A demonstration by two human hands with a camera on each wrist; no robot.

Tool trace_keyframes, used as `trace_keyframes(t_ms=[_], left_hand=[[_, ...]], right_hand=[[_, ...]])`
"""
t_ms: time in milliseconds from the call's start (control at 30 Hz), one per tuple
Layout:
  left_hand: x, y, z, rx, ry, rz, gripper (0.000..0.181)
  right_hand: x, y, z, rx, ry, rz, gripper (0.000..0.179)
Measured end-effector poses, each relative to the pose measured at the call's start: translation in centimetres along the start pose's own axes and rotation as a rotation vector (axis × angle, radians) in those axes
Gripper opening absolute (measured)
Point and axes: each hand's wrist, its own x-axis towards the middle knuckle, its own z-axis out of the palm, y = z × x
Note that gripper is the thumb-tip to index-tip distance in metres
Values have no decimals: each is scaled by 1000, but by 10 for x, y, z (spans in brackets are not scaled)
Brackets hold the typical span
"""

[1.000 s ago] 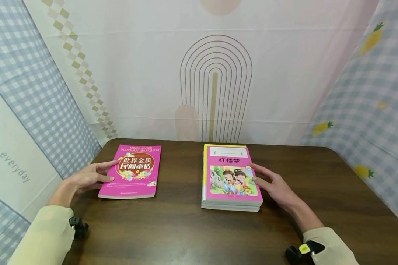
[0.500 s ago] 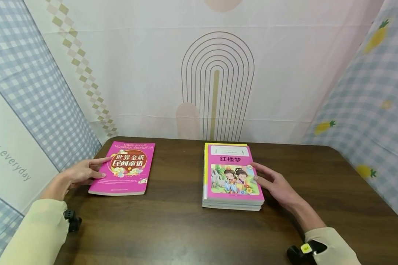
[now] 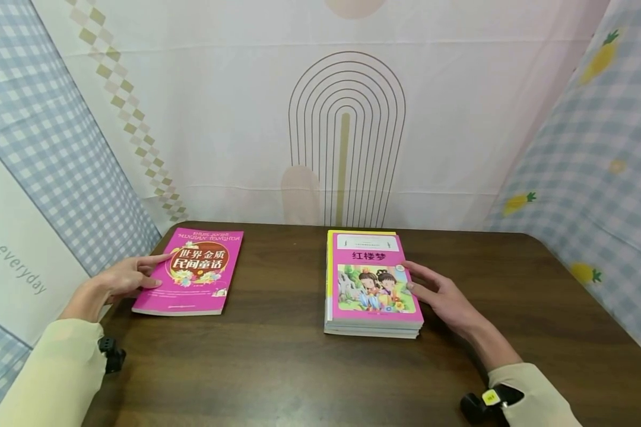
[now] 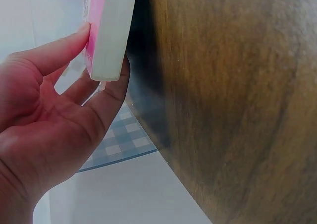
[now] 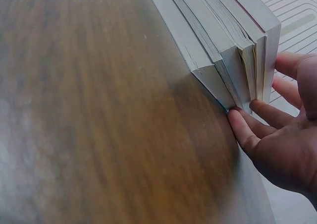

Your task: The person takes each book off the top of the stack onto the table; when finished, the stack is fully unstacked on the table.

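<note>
Pinching pink book (image 3: 192, 273): left grip (image 3: 120, 280) | right grip (image 3: 444, 300): spread, touching book stack (image 3: 373, 290)

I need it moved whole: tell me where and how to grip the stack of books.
Grip the stack of books along its long left and right sides, probably best coming from both at once: its separate, slightly uneven books might slide if held from one side.
</note>
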Motion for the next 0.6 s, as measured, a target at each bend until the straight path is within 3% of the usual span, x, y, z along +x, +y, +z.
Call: trace_keyframes(t_ms=[367,500,600], left_hand=[[1,0,0,-4,16,-10,77],[2,1,-1,58,41,-9,77],[1,2,0,122,96,4,77]], right_hand=[[0,1,0,7,-3,-4,68],[0,2,0,5,-2,-5,68],[2,1,0,0,-3,-7,68]])
